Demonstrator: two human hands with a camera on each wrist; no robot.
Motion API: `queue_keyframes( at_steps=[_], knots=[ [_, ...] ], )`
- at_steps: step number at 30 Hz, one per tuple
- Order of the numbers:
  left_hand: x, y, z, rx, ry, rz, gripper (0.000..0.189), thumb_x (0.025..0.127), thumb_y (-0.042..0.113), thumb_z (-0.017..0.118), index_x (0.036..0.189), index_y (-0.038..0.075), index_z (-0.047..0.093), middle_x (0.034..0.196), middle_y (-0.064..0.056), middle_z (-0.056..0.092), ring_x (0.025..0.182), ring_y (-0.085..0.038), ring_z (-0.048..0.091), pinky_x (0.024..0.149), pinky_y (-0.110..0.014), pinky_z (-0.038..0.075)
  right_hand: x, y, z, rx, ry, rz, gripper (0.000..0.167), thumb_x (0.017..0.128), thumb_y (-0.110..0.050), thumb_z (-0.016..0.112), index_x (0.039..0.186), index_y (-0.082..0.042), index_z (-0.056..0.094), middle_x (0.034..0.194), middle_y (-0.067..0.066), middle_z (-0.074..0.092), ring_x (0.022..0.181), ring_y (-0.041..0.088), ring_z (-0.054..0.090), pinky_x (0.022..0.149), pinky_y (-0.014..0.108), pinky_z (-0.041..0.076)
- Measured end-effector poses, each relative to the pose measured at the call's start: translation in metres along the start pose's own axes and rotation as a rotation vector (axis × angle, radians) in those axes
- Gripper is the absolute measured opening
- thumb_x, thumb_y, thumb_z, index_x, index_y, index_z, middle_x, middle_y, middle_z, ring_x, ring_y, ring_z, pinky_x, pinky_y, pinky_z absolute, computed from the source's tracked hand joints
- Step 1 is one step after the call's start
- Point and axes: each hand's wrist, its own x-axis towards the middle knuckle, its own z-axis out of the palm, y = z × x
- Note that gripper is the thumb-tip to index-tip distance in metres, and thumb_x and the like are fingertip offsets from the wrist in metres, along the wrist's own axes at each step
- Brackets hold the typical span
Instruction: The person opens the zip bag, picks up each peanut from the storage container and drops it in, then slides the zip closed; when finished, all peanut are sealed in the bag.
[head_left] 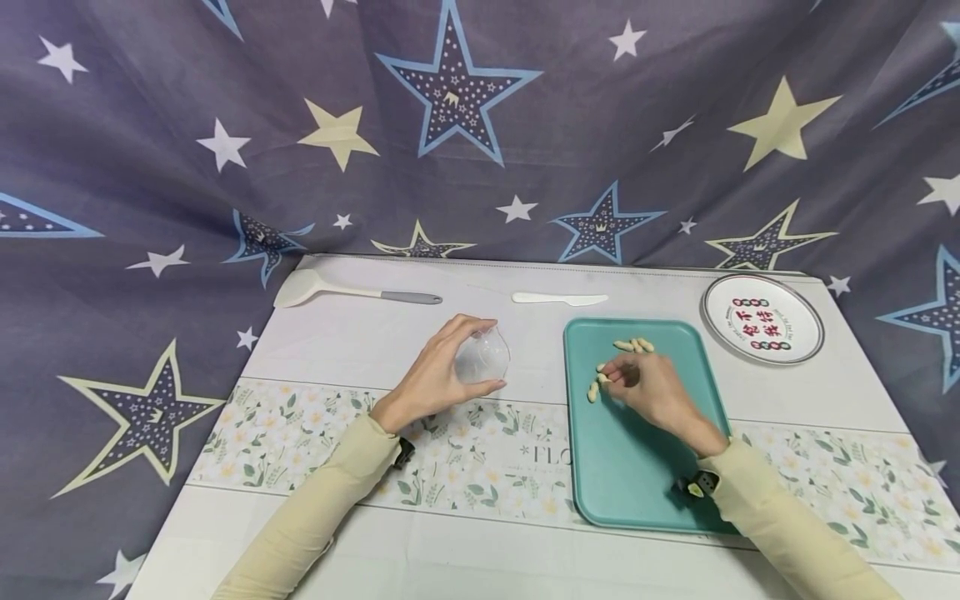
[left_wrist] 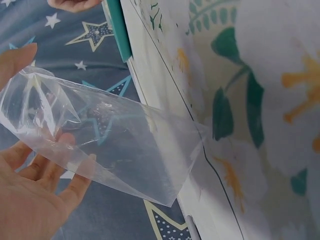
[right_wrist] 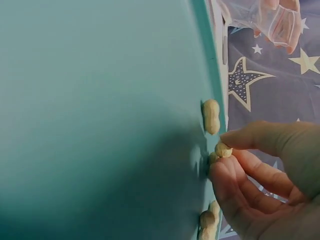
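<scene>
the left hand [head_left: 438,371] curls round a clear bag [head_left: 483,357]; over the teal tray [head_left: 630,479], the right hand [head_left: 656,393], pointing left, pinches a peanut [right_wrist: 223,150].

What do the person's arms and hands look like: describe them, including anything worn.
The left sleeve and right sleeve are long, pale yellow and plain, reaching the wrists. The left hand and right hand are bare, without gloves. A small dark left wrist device and right wrist device show by the cuffs; their details are too small to tell.
</scene>
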Motion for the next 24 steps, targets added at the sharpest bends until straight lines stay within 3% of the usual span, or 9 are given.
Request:
queue_keyframes(
  at_steps=[13,24],
  knots=[
    [0.000,0.000,0.003,-0.005,-0.005,0.017,0.088,0.076,0.038,0.094,0.149,0.011,0.054,0.142,-0.009,0.061,0.135,-0.022,0.056,0.117,-0.043,0.048,0.011,-0.023,0.001,0.039,0.062,-0.078,0.009,0.088,-0.007,0.082,0.096,-0.005,0.077,0.082,0.007,0.077,0.072,0.014,0.072,0.068,0.021,0.061],
    [-0.001,0.001,0.003,0.002,-0.001,0.018,0.088,0.076,0.039,0.094,0.149,0.012,0.054,0.143,-0.004,0.061,0.135,-0.020,0.056,0.116,-0.041,0.048,0.023,-0.053,0.008,0.160,0.018,-0.092,0.010,0.091,-0.006,0.078,0.101,-0.005,0.077,0.088,0.009,0.077,0.080,0.018,0.073,0.075,0.030,0.064]
  ],
)
